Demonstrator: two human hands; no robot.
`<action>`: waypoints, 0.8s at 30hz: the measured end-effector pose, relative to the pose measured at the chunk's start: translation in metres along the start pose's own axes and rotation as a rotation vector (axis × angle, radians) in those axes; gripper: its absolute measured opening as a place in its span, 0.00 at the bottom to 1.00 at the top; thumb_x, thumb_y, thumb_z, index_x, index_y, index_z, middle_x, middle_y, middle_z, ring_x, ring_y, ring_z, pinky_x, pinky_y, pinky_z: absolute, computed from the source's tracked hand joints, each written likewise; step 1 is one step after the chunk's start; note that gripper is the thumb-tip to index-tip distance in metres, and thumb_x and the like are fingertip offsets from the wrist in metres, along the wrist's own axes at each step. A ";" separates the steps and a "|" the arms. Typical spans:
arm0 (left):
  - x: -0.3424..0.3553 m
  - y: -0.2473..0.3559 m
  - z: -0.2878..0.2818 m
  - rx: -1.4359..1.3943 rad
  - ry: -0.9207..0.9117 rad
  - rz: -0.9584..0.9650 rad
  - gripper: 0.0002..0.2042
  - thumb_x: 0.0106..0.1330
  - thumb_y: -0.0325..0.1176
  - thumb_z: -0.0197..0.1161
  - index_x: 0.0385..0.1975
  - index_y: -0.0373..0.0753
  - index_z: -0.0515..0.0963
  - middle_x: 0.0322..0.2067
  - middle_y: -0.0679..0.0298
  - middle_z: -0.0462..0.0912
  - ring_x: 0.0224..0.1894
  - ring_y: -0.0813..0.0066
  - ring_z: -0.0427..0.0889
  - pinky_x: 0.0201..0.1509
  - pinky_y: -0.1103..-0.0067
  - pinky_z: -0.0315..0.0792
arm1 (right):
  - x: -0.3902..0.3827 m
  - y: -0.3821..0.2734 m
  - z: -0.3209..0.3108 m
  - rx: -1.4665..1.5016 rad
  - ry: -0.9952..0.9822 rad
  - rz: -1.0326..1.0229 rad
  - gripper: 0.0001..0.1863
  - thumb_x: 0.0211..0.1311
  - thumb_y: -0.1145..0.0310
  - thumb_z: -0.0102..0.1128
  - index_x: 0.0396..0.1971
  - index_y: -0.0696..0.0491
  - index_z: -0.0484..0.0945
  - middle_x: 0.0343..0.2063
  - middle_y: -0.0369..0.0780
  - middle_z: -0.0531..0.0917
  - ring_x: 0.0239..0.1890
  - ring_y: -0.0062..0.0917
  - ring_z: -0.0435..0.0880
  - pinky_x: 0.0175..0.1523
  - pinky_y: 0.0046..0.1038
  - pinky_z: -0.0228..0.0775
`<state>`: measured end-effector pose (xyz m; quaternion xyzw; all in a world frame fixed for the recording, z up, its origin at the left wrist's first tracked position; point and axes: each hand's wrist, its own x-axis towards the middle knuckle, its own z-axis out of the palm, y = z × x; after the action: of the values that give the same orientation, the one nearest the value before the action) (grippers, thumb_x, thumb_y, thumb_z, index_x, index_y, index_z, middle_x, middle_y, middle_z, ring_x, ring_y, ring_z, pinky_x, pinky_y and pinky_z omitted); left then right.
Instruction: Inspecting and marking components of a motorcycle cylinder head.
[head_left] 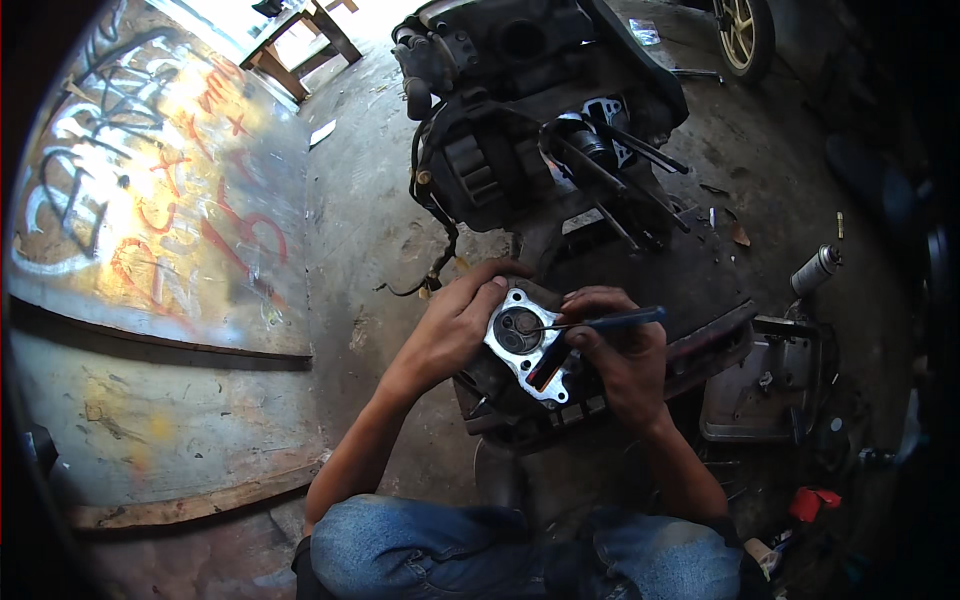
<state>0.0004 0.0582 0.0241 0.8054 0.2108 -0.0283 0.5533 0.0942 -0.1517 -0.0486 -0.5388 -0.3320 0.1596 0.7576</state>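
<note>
A silver cylinder head (522, 367) is tilted up in front of me, its round, dark combustion chamber (519, 343) facing me. My left hand (452, 328) grips its left side, thumb near the upper corner. Pinched in my right hand (632, 362) is a screwdriver (632, 318) with a blue handle. Its thin shaft points left, and the tip reaches into the chamber by the valves. Below the chamber, a dark slot runs through the head's face. Whatever supports the head underneath is mostly hidden.
Beyond my hands sits a dark engine (480, 170) with a bare piston (596, 146) and long studs. To the right are a spray can (816, 270), a metal tray (745, 405) and a red object (812, 503). A painted panel (170, 200) stands left; a wheel (745, 45) is far right.
</note>
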 end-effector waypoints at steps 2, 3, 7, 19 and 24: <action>-0.002 0.002 0.000 0.008 -0.028 0.004 0.20 0.86 0.35 0.47 0.66 0.31 0.79 0.59 0.54 0.85 0.62 0.67 0.82 0.71 0.72 0.72 | -0.001 -0.007 0.011 0.214 0.061 0.226 0.12 0.67 0.80 0.76 0.49 0.59 0.89 0.48 0.42 0.91 0.61 0.28 0.87 0.67 0.33 0.78; -0.001 0.003 0.000 0.009 -0.028 0.004 0.20 0.86 0.35 0.47 0.66 0.31 0.79 0.59 0.54 0.85 0.62 0.67 0.82 0.71 0.72 0.72 | 0.000 -0.005 0.014 0.216 0.061 0.226 0.12 0.67 0.80 0.76 0.49 0.59 0.89 0.48 0.42 0.91 0.61 0.28 0.87 0.67 0.33 0.78; -0.003 0.001 0.000 0.006 -0.029 0.004 0.20 0.86 0.34 0.47 0.67 0.32 0.78 0.60 0.54 0.85 0.63 0.67 0.82 0.72 0.72 0.71 | 0.004 -0.004 0.022 0.162 0.062 0.170 0.11 0.67 0.80 0.76 0.48 0.59 0.90 0.49 0.43 0.92 0.61 0.28 0.87 0.67 0.32 0.79; -0.002 0.000 -0.003 0.028 -0.028 0.012 0.20 0.86 0.33 0.46 0.68 0.32 0.78 0.61 0.53 0.84 0.63 0.67 0.82 0.72 0.72 0.71 | -0.001 0.009 0.024 0.048 0.064 0.166 0.11 0.68 0.79 0.75 0.49 0.59 0.88 0.53 0.47 0.91 0.64 0.34 0.87 0.69 0.35 0.79; 0.000 0.000 -0.003 0.038 -0.031 0.005 0.20 0.86 0.33 0.45 0.67 0.32 0.79 0.62 0.53 0.84 0.64 0.66 0.82 0.73 0.72 0.71 | -0.001 0.009 0.023 -0.011 0.148 0.117 0.11 0.63 0.76 0.81 0.45 0.57 0.92 0.51 0.45 0.93 0.57 0.31 0.90 0.66 0.35 0.78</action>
<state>-0.0006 0.0612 0.0252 0.8157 0.1997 -0.0435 0.5412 0.0795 -0.1326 -0.0525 -0.5717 -0.2438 0.1613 0.7666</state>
